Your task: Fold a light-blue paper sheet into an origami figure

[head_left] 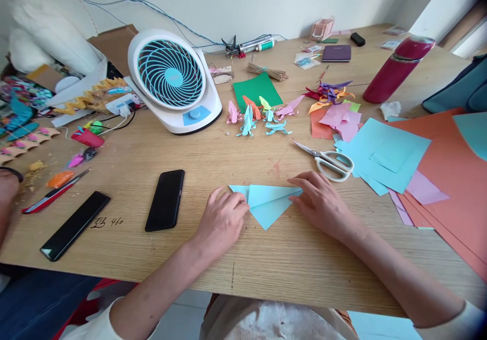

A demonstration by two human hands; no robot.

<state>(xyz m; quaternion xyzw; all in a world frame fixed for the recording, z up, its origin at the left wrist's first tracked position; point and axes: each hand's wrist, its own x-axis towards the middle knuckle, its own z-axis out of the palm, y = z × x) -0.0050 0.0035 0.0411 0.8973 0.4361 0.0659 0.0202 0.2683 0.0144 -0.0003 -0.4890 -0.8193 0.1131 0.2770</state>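
A folded sheet of light blue paper (268,205) lies on the table in front of me, its lower corner pointing towards me. My left hand (225,217) grips its left side, with the fingers bent over the edge. At the right tip, my right hand (317,198) pinches the paper between thumb and fingers. Just beyond my right hand lie scissors (335,163) with pale handles, blades pointing left. Several small folded paper figures (249,119) in blue, pink, orange and green stand farther back, by a green paper square (258,90).
A white fan (171,76) stands at the back left. Two black phones (165,200) lie left of my hands. Coloured paper sheets (395,152) and a red flask (395,71) are on the right. Another person's hand (8,185) shows at the far left, near a red-handled knife (53,194).
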